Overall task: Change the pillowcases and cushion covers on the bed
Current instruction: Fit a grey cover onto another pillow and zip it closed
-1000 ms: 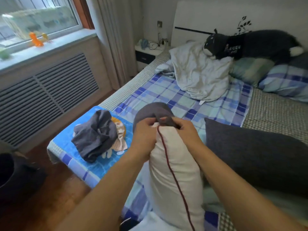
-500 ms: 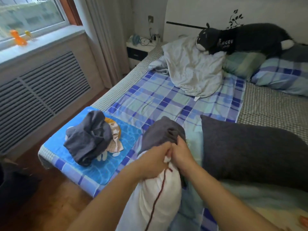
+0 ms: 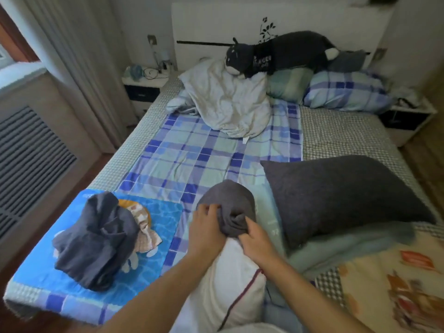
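Grey knitted fabric, bunched into a rounded cap, was what I had in both hands at the lower middle of the frame: the dark grey cushion cover [image 3: 227, 207], gathered over the far end of a white cushion insert with a dark red piped seam [image 3: 230, 284]. My left hand [image 3: 206, 233] had its grip pinched on the left edge of the gathered cover, fingers curled into the cloth; my right hand [image 3: 255, 239] had its grip pressed closed on a fold at the cover's near right edge. Only the insert's tip was covered, while most of its white body lay bare toward the bottom of the frame, so I judged the step to be getting the cover onto the insert, barely begun. I could not rule out that it was coming off instead. The next move, as I saw it, called for both grips to hold the hem and work it evenly along the insert, easing the corners in.

A finished dark grey textured cushion [image 3: 341, 195] lay just to the right. A crumpled heap of dark grey cloth [image 3: 96, 239] sat on a bright blue printed mat [image 3: 158, 212] at the lower left corner of the plaid-sheeted bed [image 3: 204, 150].

White lettering showed on the black plush cat [image 3: 283, 52] at the headboard, too blurred for me to read.
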